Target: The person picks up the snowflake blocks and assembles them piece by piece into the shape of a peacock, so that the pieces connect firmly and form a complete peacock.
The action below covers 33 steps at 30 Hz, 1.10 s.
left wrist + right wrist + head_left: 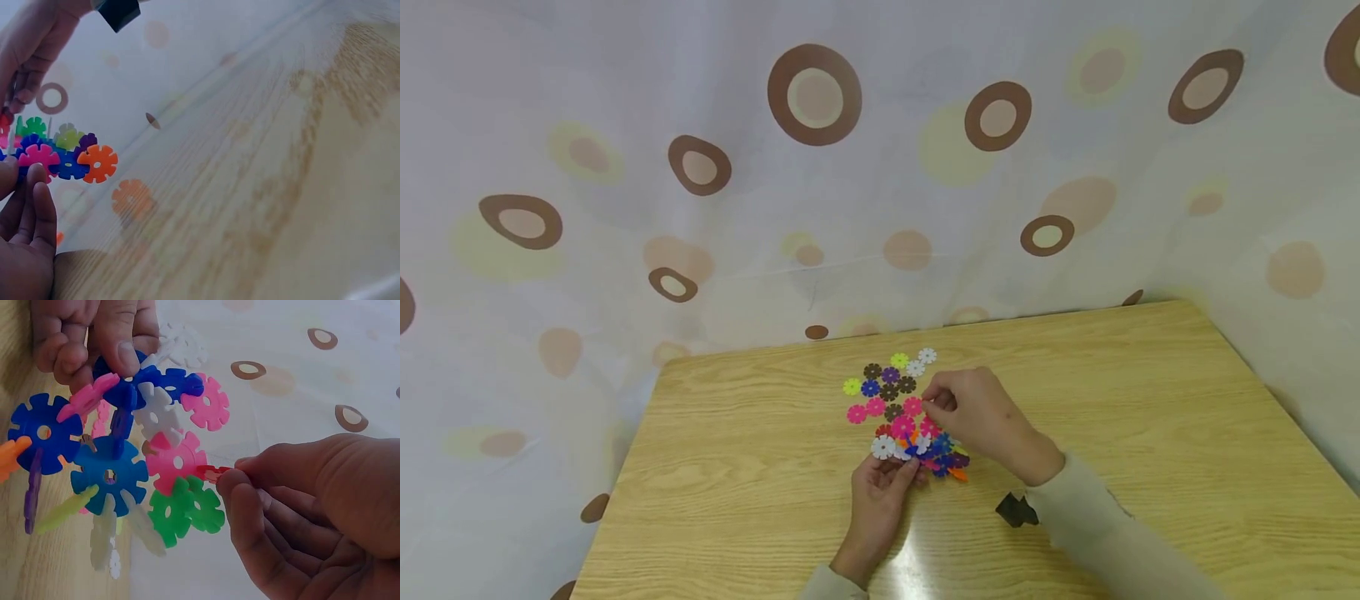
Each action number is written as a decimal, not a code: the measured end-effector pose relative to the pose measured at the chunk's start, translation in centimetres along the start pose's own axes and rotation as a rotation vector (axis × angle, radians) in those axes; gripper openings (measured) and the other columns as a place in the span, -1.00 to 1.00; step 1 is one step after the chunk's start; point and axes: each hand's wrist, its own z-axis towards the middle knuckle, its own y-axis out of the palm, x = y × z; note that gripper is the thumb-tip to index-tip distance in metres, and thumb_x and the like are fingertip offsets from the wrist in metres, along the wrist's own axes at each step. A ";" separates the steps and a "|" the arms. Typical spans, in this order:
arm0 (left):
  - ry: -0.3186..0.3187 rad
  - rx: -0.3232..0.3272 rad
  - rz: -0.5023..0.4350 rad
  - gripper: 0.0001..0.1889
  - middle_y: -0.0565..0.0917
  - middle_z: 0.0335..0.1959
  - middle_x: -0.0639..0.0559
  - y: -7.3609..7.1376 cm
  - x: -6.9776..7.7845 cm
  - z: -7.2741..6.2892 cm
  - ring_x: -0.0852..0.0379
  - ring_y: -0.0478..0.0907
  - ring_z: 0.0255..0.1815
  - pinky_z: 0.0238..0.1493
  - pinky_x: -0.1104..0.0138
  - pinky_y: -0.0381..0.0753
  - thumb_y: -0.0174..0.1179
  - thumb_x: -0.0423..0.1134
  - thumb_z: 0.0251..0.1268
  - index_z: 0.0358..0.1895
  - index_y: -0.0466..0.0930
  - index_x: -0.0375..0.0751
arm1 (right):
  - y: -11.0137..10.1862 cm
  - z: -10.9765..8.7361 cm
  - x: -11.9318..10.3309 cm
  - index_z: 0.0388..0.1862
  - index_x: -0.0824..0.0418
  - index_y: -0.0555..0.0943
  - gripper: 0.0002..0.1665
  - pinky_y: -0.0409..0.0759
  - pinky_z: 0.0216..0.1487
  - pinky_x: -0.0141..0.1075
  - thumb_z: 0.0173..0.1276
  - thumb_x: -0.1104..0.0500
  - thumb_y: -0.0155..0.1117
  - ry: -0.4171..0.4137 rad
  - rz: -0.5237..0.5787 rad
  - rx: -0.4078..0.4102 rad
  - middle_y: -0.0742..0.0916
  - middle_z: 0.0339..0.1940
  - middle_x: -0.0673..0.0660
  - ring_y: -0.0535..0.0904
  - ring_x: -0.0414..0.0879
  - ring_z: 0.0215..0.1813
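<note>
My left hand (877,497) holds a cluster of interlocked, notched plastic discs (942,446) above the table. In the right wrist view its thumb presses a dark blue disc (128,381), fingers behind. Pink, white, green, blue, orange, purple and yellow discs jut out at different angles. My right hand (981,412) pinches a red disc (214,473) between thumb and fingertips, seen nearly edge-on. That red disc touches the rim of a pink disc (178,462) in the cluster; whether their notches are joined I cannot tell.
Loose discs lie on the wooden table (737,467) beyond the hands, among them a brown disc (872,372), a yellow disc (852,387) and a white disc (927,356). A black object (1017,510) shows by the right sleeve. A patterned curtain (880,167) hangs behind the table.
</note>
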 end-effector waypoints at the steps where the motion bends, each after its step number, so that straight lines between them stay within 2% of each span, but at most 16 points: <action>1: 0.003 0.005 0.004 -0.74 0.77 -0.23 -0.03 0.0 0.0 0.0 0.22 0.75 -0.29 -0.10 0.37 0.81 0.27 -0.50 0.50 0.06 0.54 -0.69 | 0.1 0.0 0.0 -0.18 0.32 0.81 -0.96 0.73 -0.28 -0.43 0.46 0.33 0.47 0.002 0.000 0.002 0.83 -0.39 0.02 0.69 -0.29 -0.36; 5: 0.021 0.020 0.021 -0.78 0.77 -0.24 -0.15 0.0 -0.1 0.0 0.22 0.75 -0.31 -0.12 0.38 0.82 0.28 -0.51 0.47 -0.01 0.56 -0.70 | 0.4 -0.2 -0.2 -0.20 0.33 0.79 -0.96 0.72 -0.32 -0.44 0.47 0.35 0.45 0.002 -0.010 0.020 0.82 -0.41 0.03 0.68 -0.29 -0.39; 10: 0.042 0.032 0.020 -0.77 0.76 -0.28 0.00 0.1 -0.2 0.1 0.23 0.75 -0.31 -0.12 0.38 0.82 0.27 -0.54 0.46 -0.04 0.53 -0.75 | 0.6 -0.4 -0.3 -0.22 0.32 0.78 -0.96 0.70 -0.33 -0.44 0.47 0.36 0.43 0.009 -0.004 0.040 0.81 -0.42 0.03 0.67 -0.29 -0.41; 14: 0.022 0.051 0.013 -0.77 0.75 -0.28 0.10 0.1 -0.1 0.0 0.22 0.76 -0.29 -0.10 0.38 0.82 0.27 -0.53 0.47 -0.01 0.53 -0.73 | 0.7 -0.4 -0.4 -0.24 0.30 0.77 -0.95 0.69 -0.34 -0.46 0.47 0.37 0.42 0.010 0.001 0.041 0.81 -0.42 0.03 0.66 -0.29 -0.41; 17: 0.010 0.057 0.006 -0.77 0.75 -0.28 0.10 0.1 -0.1 -0.1 0.21 0.77 -0.28 -0.10 0.36 0.83 0.27 -0.52 0.48 -0.01 0.54 -0.71 | 0.9 -0.4 -0.3 -0.24 0.31 0.77 -0.95 0.67 -0.35 -0.47 0.47 0.37 0.42 0.000 -0.009 0.043 0.81 -0.43 0.03 0.64 -0.30 -0.42; 24: 0.027 0.045 -0.022 -0.74 0.76 -0.30 0.08 0.0 -0.1 0.1 0.22 0.76 -0.31 -0.12 0.37 0.82 0.28 -0.51 0.49 -0.05 0.48 -0.76 | 0.8 0.0 -0.1 -0.14 0.28 0.82 -0.92 0.59 -0.42 -0.45 0.51 0.30 0.43 -0.023 -0.022 0.040 0.79 -0.46 -0.02 0.56 -0.32 -0.49; 27: 0.014 0.039 -0.043 -0.70 0.77 -0.31 0.07 0.1 0.0 0.1 0.22 0.75 -0.31 -0.11 0.38 0.81 0.28 -0.48 0.50 -0.04 0.45 -0.79 | 0.6 0.2 0.5 -0.10 0.24 0.85 -0.89 0.52 -0.47 -0.42 0.54 0.25 0.43 -0.048 -0.021 0.067 0.81 -0.43 -0.03 0.51 -0.29 -0.52; 30: -0.010 0.051 -0.059 -0.74 0.77 -0.32 0.06 0.1 0.1 0.0 0.22 0.74 -0.33 -0.11 0.38 0.81 0.28 -0.47 0.51 -0.08 0.47 -0.72 | 0.3 0.7 1.5 -0.06 0.21 0.85 -0.87 0.53 -0.44 -0.40 0.56 0.23 0.41 -0.084 -0.012 0.111 0.85 -0.34 0.01 0.53 -0.26 -0.48; 33: -0.028 0.074 -0.070 -0.85 0.78 -0.34 0.07 0.1 0.4 0.0 0.23 0.73 -0.35 -0.12 0.39 0.80 0.27 -0.47 0.52 -0.18 0.51 -0.52 | 0.0 1.5 2.7 0.00 0.22 0.85 -0.84 0.61 -0.33 -0.40 0.60 0.24 0.37 -0.103 -0.003 0.135 0.88 -0.24 0.06 0.61 -0.24 -0.38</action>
